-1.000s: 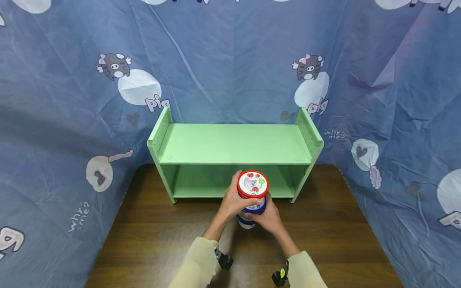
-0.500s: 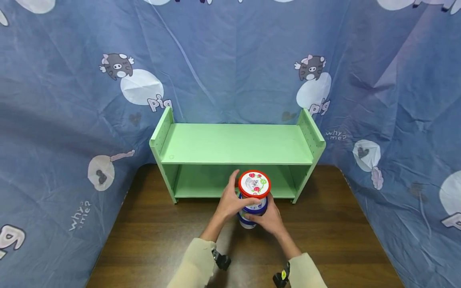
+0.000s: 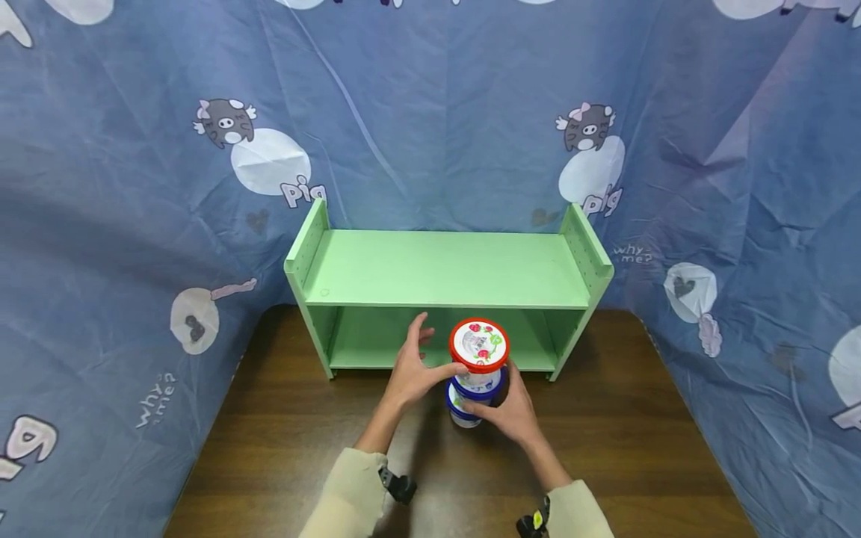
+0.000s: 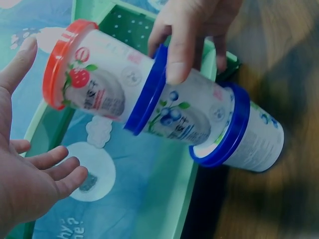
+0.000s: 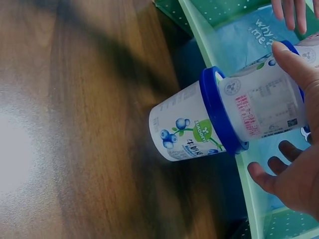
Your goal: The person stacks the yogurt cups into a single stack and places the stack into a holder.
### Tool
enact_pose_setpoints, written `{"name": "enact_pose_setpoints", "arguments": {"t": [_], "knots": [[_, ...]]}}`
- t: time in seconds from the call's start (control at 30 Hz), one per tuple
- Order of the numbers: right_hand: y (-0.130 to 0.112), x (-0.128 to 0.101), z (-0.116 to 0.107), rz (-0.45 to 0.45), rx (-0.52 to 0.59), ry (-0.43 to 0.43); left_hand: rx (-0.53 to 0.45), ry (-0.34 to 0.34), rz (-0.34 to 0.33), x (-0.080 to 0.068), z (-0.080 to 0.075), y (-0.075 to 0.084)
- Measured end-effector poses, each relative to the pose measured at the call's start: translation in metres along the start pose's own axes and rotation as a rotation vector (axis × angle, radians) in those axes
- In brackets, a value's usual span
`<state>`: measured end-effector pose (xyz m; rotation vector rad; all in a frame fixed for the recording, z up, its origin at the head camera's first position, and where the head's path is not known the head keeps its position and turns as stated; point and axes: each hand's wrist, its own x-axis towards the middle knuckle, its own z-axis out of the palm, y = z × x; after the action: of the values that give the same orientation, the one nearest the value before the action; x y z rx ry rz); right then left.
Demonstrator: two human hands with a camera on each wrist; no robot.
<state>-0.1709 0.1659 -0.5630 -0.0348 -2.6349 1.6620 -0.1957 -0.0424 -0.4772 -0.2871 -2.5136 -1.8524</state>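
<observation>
Head view: bright, even light, sharp; wide-angle bowing at edges. Soft shadow under the shelf point(image 3: 444, 269). Both wrist views dimmer, tilted, slightly soft. Pale glare on the table point(image 5: 20, 144); cups point(image 4: 149, 107) lightly blurred.

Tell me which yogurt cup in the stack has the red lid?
The top cup does. Its red lid has strawberries on it, while the two cups under it have blue lids and blueberry pictures. The bottom cup stands on the table.

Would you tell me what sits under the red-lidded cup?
The red-lidded cup tops two stacked blue-lidded cups, the lowest standing on the table. The right hand partly covers the middle one; the contents cannot be seen.
</observation>
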Motion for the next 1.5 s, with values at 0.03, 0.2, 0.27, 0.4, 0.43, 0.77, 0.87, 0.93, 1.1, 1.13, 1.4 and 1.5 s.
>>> {"name": "enact_pose_setpoints", "arguments": {"t": [0.03, 0.2, 0.27, 0.4, 0.43, 0.77, 0.87, 0.93, 1.1, 1.13, 1.4, 1.5], "knots": [[0.001, 0.000, 0.000, 0.003, -0.005, -0.001, -0.003, 0.009, -0.002, 0.000, -0.002, 0.000], [0.007, -0.002, 0.001, 0.013, -0.017, -0.022, -0.022, 0.054, -0.009, -0.002, -0.016, 0.000], [0.009, -0.003, 0.002, 0.017, -0.018, -0.029, -0.020, 0.071, -0.004, -0.003, -0.022, 0.000], [0.014, -0.004, 0.004, 0.015, -0.006, -0.029, -0.024, 0.110, -0.003, -0.006, -0.036, 0.000], [0.016, -0.004, 0.005, 0.012, -0.004, -0.025, -0.024, 0.119, -0.003, -0.006, -0.040, -0.001], [0.029, -0.005, 0.011, 0.013, -0.041, -0.014, -0.040, 0.203, -0.024, -0.008, -0.073, -0.006], [0.031, -0.005, 0.013, 0.014, -0.041, -0.013, -0.043, 0.244, -0.027, -0.009, -0.081, -0.007], [0.033, -0.005, 0.015, 0.013, -0.042, -0.011, -0.043, 0.263, -0.032, -0.009, -0.085, -0.009], [0.038, -0.005, 0.017, -0.001, -0.032, -0.008, -0.048, 0.292, -0.044, -0.009, -0.095, -0.011], [0.039, -0.005, 0.018, -0.006, -0.029, -0.008, -0.046, 0.297, -0.044, -0.010, -0.097, -0.011], [0.043, -0.004, 0.023, -0.013, -0.031, -0.011, -0.014, 0.403, -0.037, -0.011, -0.113, -0.009], [0.043, -0.005, 0.025, -0.006, -0.043, -0.013, -0.004, 0.469, -0.029, -0.010, -0.120, -0.009]]}}
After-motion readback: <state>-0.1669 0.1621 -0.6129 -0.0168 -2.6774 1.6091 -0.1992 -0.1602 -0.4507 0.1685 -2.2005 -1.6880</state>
